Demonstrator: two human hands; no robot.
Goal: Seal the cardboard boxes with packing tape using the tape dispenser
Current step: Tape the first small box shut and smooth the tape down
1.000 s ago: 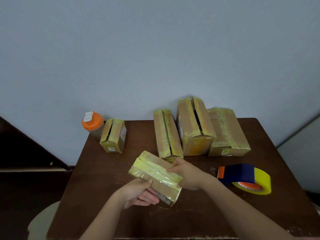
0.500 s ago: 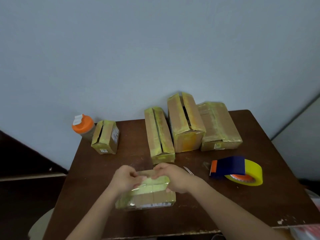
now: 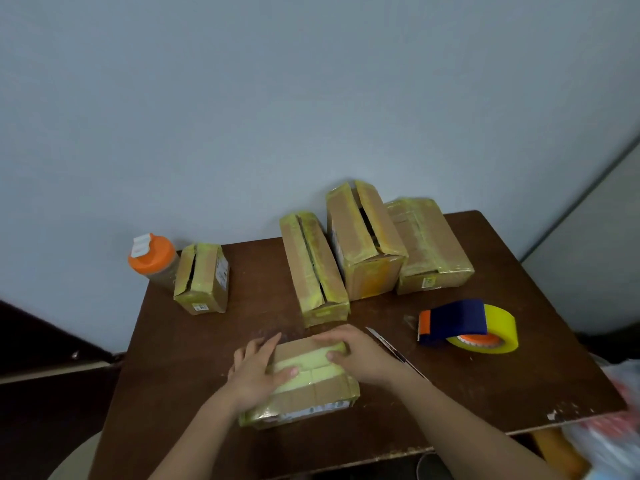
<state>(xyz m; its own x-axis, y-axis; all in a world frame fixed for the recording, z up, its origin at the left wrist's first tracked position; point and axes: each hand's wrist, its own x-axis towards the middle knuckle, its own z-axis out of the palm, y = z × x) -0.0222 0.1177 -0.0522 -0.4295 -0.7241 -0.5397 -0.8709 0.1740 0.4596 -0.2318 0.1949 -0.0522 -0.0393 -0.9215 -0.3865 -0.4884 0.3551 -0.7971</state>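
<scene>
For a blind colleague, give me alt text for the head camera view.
Both hands, left hand and right hand, press on a taped cardboard box on a brown table. Four more boxes and an orange-lidded bottle line the far edge; a tape dispenser lies to the right.

Both forearms are bare to the frame edge, and the hands (image 3: 304,365) wear no gloves, rings or watch.

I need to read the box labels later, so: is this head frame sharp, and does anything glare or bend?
Head view: soft overall; the label on the box under both hands is unreadable; dim, even light, no strong glare on the tape dispenser; wide-angle bending at the table edges; bottom-right corner blurred.
</scene>
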